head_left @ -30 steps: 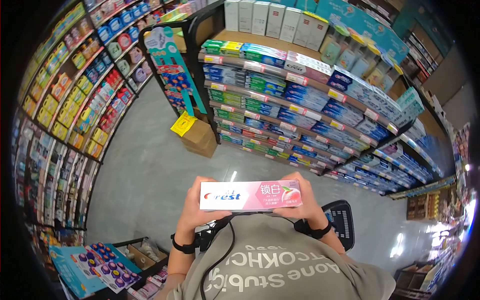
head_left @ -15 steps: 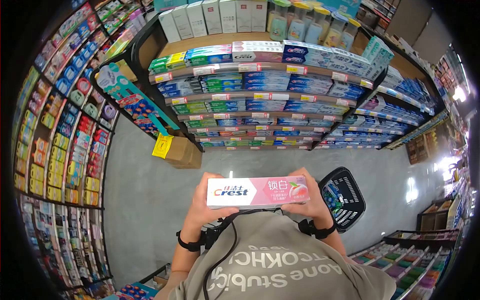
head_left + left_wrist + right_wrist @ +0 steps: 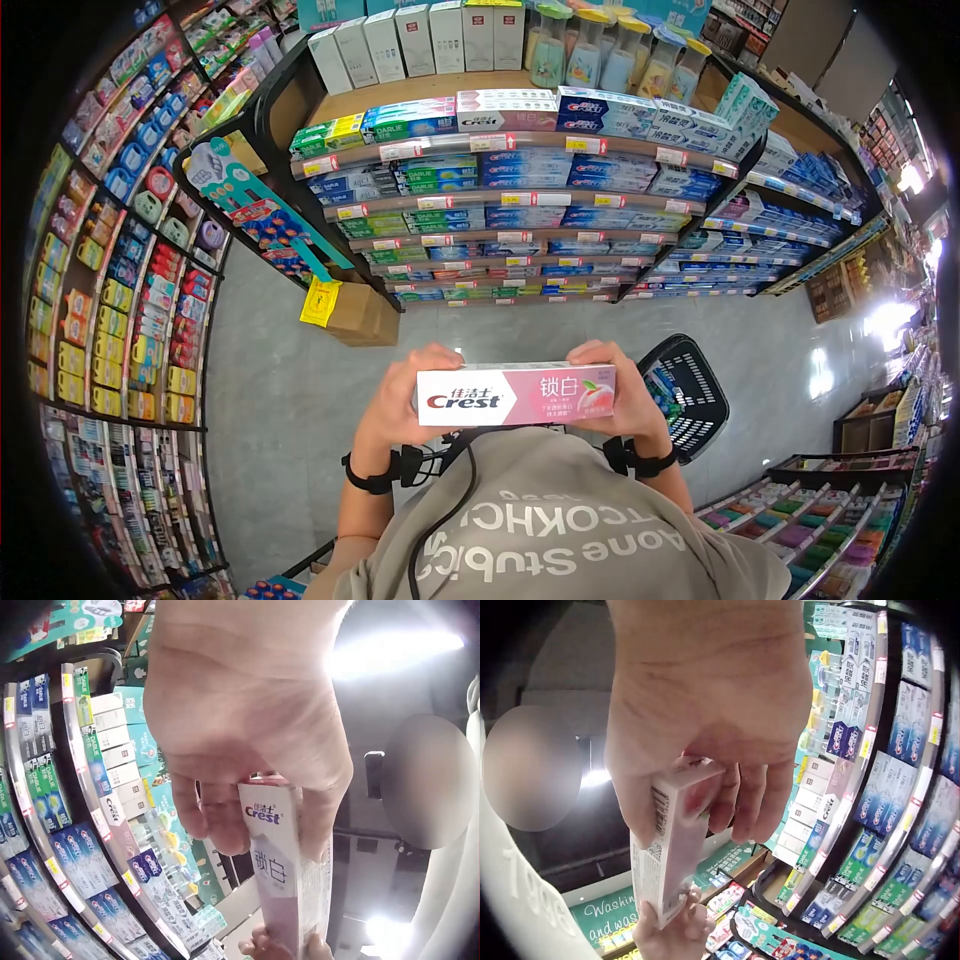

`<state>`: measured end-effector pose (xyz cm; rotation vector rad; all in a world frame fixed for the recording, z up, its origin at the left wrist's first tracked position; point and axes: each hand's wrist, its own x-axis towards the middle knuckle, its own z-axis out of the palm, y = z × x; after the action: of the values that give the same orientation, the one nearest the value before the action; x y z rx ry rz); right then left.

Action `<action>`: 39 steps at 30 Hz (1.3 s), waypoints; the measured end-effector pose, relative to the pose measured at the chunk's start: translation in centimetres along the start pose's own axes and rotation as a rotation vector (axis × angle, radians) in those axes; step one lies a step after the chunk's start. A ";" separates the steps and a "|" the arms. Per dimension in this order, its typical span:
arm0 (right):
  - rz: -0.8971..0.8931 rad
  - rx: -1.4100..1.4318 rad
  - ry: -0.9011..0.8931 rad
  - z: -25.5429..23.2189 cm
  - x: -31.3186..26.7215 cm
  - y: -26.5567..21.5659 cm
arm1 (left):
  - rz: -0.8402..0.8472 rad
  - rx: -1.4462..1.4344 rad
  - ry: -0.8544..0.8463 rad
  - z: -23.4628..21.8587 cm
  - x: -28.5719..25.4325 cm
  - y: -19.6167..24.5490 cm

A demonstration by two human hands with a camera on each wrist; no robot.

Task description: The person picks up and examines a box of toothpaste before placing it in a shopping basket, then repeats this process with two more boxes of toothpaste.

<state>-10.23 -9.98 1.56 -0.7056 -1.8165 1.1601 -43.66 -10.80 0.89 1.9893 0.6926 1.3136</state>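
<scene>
A pink and white Crest toothpaste box (image 3: 515, 395) is held level in front of the chest, its printed face toward the head camera. My left hand (image 3: 398, 395) grips the box's left end, the thumb on one side and the fingers on the other. At the peach-picture end my right hand (image 3: 627, 400) grips it the same way. In the left wrist view the left hand (image 3: 247, 727) pinches one end of the box (image 3: 274, 877). The right wrist view shows the right hand (image 3: 709, 712) around the other end, with barcode and small print on the box's side (image 3: 660, 855).
Shelves of toothpaste boxes (image 3: 525, 190) stand ahead, with lidded cups (image 3: 590, 60) and white cartons (image 3: 415, 40) on top. A black shopping basket (image 3: 705, 395) sits on the floor at right. Beside the shelf's left end is a cardboard box (image 3: 362, 315). Shelves of bottles (image 3: 130, 300) line the left.
The head view has swung so the toothpaste shelves sit further left and the basket shows more fully. Both hands keep hold of the toothpaste box, which has tilted slightly and stays before the chest.
</scene>
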 end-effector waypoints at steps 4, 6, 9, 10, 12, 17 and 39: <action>-0.044 -0.040 0.023 -0.2 0.1 0.0 | -0.016 0.104 0.020 0.2 0.5 0.8; -0.078 -0.109 0.050 -0.3 0.4 0.0 | -0.031 0.165 0.033 0.3 1.1 1.3; -0.092 -0.191 0.103 -0.2 0.8 0.0 | -0.055 0.195 0.115 1.2 0.9 1.3; -0.083 -0.181 0.113 0.1 0.8 -0.1 | -0.031 0.228 0.124 1.2 0.8 1.3; -0.066 -0.156 0.110 0.3 0.8 -0.2 | 0.016 0.299 0.142 1.1 0.8 1.2; 0.227 0.367 0.238 1.3 -0.2 -1.8 | 0.069 0.328 0.191 0.9 0.3 1.0; 0.085 0.269 0.153 2.1 -0.4 1.3 | -0.342 -0.051 0.161 2.2 -1.8 3.1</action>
<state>-11.85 -10.70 -0.25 -0.6992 -1.4814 1.3379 -42.07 -14.62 1.48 1.6466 1.0146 1.2737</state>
